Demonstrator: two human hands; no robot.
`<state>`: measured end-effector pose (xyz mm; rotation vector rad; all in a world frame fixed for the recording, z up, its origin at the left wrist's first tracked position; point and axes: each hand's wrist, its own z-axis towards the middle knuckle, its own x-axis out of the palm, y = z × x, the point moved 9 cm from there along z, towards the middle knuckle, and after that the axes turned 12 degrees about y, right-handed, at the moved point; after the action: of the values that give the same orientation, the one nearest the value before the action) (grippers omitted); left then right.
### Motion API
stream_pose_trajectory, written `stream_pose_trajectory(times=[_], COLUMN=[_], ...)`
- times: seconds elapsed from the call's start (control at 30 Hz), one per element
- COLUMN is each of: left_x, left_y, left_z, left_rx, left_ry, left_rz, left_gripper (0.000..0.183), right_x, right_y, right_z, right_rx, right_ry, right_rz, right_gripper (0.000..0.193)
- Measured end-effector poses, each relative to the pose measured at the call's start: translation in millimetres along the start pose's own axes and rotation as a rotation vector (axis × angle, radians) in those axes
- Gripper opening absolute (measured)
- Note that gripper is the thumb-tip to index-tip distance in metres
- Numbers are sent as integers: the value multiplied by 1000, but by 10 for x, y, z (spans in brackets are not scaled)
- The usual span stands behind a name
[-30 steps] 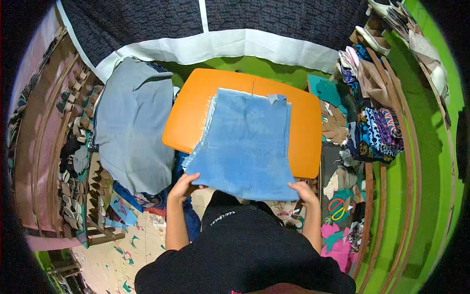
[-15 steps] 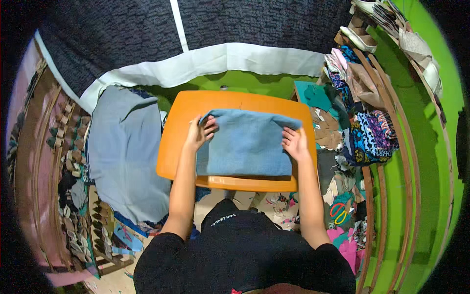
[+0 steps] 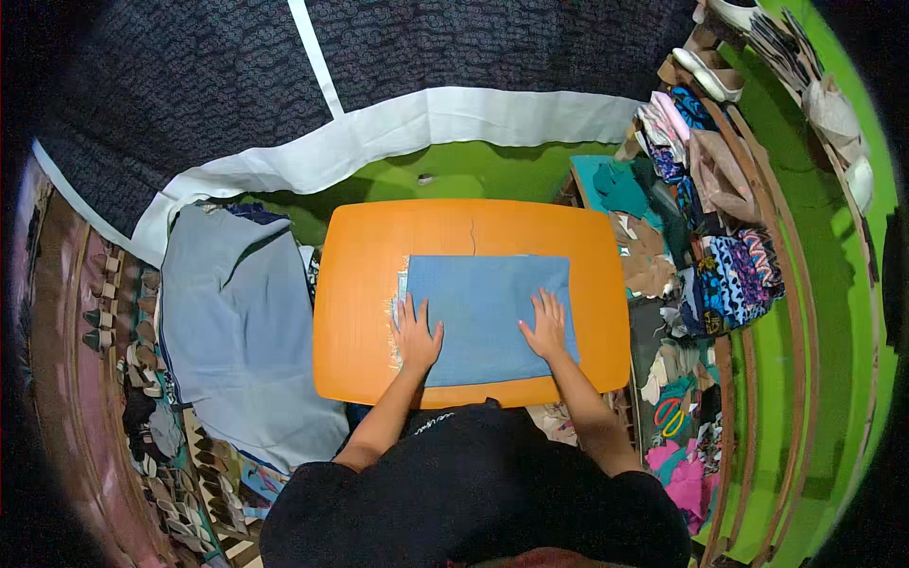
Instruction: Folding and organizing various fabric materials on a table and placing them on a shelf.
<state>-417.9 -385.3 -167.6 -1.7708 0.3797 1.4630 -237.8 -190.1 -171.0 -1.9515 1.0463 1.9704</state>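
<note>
A folded piece of blue denim cloth (image 3: 483, 312) lies flat on an orange table (image 3: 365, 237), with a frayed, whitish edge along its left side. My left hand (image 3: 417, 333) rests spread on the cloth's left part, close to that frayed edge. On its right part, my right hand (image 3: 546, 327) lies flat with fingers apart. Neither hand grips anything. A thin dark thread (image 3: 472, 237) lies on the tabletop beyond the cloth's far edge.
A large grey-blue cloth (image 3: 246, 331) drapes over something left of the table. To the right are folded patterned fabrics (image 3: 734, 279), orange-and-yellow-handled scissors (image 3: 670, 417) and pink scraps (image 3: 689, 483). Shoe racks (image 3: 175, 473) stand at left. A dark curtain (image 3: 502, 47) hangs behind.
The cloth has come down from my raised hands and now lies flat on the table. Both hands have let go of its far corners and moved nearer, palms down on it.
</note>
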Motion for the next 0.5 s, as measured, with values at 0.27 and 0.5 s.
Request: stream_pose_trajectory(times=[0.27,0.5], left_x=[-5,-20], left_y=[275,404], left_z=[356,1086], left_rx=[-204,-268], left_ry=[-7,-60], left_rz=[-266,-392], left_gripper=[60,58], right_x=[-245,-366], right_y=[-793,-1025], right_z=[361,592], right_rx=[535,541], right_ry=[-241,-252], right_rz=[194,246], right_gripper=[59,37])
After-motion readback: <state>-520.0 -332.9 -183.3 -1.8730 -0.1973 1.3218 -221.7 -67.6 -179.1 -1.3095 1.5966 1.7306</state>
